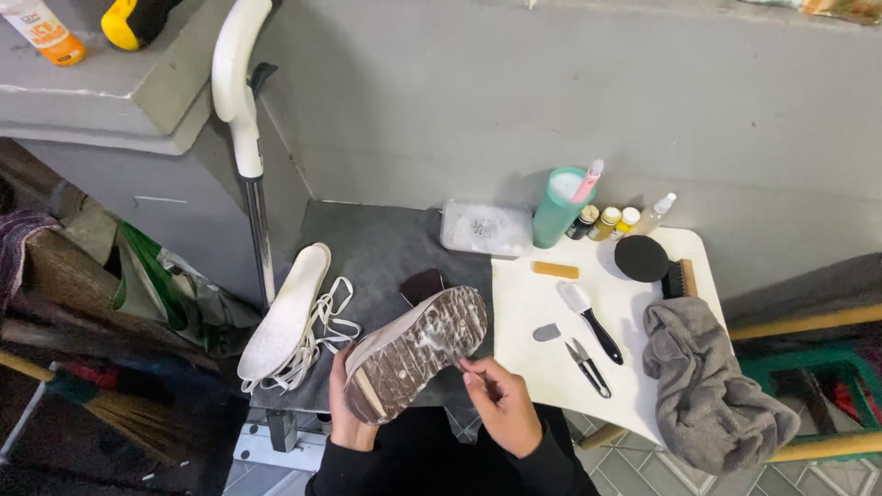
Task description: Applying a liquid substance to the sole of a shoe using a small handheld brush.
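Shoe (415, 354) | sole up, toe upper-right | left hand (347, 413) fingers grasping heel | right hand (501, 404) fingers clenched

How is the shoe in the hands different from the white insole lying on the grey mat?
The shoe is held off the table, sole up, by the left hand, with the right hand at its sole; the insole lies flat on the grey mat, untouched. The shoe is bulky, with a brown, soapy tread; the insole is thin, plain white. White laces lie against the insole, not the shoe. Both are long, foot-shaped and similarly angled.
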